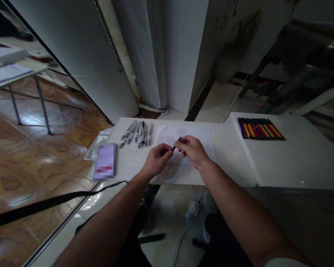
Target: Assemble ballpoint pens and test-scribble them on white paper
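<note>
Both hands meet over a white sheet of paper (pixel 195 135) with faint scribbles, lying on a small white table (pixel 133 159). My left hand (pixel 156 160) and my right hand (pixel 191 149) are closed on the two ends of a dark pen (pixel 176 144), which points up and to the right between them. Several clear-barrelled pens (pixel 137 134) lie side by side to the left of the paper, a little beyond my left hand.
A blurred purple card or booklet (pixel 104 162) lies at the table's left end. A second white surface (pixel 289 159) adjoins on the right, bearing a row of coloured pens (pixel 260 128). A black strap (pixel 52 202) crosses lower left; cables lie on the floor below.
</note>
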`<control>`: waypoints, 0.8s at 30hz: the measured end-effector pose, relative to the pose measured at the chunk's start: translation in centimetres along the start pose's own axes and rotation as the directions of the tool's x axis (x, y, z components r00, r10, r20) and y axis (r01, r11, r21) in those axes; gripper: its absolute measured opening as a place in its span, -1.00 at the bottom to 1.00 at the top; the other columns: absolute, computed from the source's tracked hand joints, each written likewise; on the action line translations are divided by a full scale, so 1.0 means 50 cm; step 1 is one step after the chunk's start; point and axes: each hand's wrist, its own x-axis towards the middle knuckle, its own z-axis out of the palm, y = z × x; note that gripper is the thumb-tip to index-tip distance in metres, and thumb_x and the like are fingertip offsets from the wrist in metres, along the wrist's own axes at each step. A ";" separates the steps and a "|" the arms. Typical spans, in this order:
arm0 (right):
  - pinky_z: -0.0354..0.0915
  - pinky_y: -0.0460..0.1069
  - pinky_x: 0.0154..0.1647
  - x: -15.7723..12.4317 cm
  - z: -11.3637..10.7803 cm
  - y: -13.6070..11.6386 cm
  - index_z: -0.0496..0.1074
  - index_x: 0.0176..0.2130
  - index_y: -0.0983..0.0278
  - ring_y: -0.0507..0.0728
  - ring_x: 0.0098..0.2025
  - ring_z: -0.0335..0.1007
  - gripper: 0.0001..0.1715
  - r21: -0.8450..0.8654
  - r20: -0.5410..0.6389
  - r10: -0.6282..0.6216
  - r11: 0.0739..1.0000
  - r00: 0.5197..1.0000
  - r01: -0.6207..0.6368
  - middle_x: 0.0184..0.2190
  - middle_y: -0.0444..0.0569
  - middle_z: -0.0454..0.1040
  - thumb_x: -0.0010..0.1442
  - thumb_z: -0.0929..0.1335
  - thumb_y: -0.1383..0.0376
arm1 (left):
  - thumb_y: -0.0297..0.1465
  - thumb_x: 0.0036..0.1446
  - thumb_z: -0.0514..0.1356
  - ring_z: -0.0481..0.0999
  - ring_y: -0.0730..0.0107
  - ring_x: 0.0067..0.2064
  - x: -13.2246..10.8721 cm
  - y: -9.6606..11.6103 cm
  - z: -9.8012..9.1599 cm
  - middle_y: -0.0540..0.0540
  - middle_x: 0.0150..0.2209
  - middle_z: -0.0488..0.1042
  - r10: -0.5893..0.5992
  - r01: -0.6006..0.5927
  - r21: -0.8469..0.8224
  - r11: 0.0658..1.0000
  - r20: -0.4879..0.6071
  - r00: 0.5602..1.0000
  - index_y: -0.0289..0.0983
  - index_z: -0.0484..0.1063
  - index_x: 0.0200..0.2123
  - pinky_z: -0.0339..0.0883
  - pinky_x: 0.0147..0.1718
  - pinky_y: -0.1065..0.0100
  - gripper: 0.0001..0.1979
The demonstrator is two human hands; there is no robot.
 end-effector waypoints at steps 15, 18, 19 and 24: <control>0.07 -0.16 -0.67 0.005 -0.005 -0.001 0.44 -0.41 0.28 -0.04 -0.55 0.25 -0.72 0.064 -0.024 -0.059 0.996 0.998 0.060 -0.58 -0.20 0.39 -0.14 0.49 0.18 | -0.28 0.09 0.20 0.31 0.49 -0.50 -0.002 -0.001 -0.005 0.03 -0.51 0.44 0.060 -0.060 0.053 0.997 0.003 0.998 -0.29 0.51 -0.18 0.18 -0.51 0.44 -0.73; 0.06 -0.16 -0.67 0.005 -0.005 -0.002 0.45 -0.42 0.28 -0.05 -0.55 0.24 -0.72 0.070 -0.047 -0.067 0.995 0.997 0.070 -0.57 -0.21 0.40 -0.14 0.49 0.18 | -0.28 0.09 0.19 0.33 0.49 -0.50 -0.002 0.001 -0.005 0.03 -0.53 0.44 0.054 -0.054 0.049 0.997 0.004 0.999 -0.29 0.52 -0.19 0.20 -0.50 0.44 -0.74; 0.06 -0.16 -0.67 0.006 -0.006 -0.002 0.45 -0.42 0.28 -0.05 -0.55 0.24 -0.72 0.079 -0.058 -0.073 0.994 0.996 0.077 -0.56 -0.21 0.40 -0.15 0.49 0.18 | -0.29 0.09 0.19 0.33 0.49 -0.50 -0.002 0.000 -0.005 0.02 -0.51 0.46 0.056 -0.056 0.047 0.997 0.003 0.998 -0.29 0.52 -0.19 0.20 -0.49 0.44 -0.74; 0.07 -0.17 -0.67 0.011 -0.010 -0.006 0.43 -0.40 0.27 -0.05 -0.54 0.27 -0.69 0.146 -0.128 -0.087 0.984 0.988 0.106 -0.53 -0.21 0.41 -0.16 0.50 0.17 | -0.31 0.08 0.19 0.34 0.50 -0.45 0.001 -0.003 -0.006 -0.02 -0.39 0.50 0.068 -0.068 0.028 0.997 0.006 0.998 -0.30 0.51 -0.21 0.21 -0.44 0.44 -0.76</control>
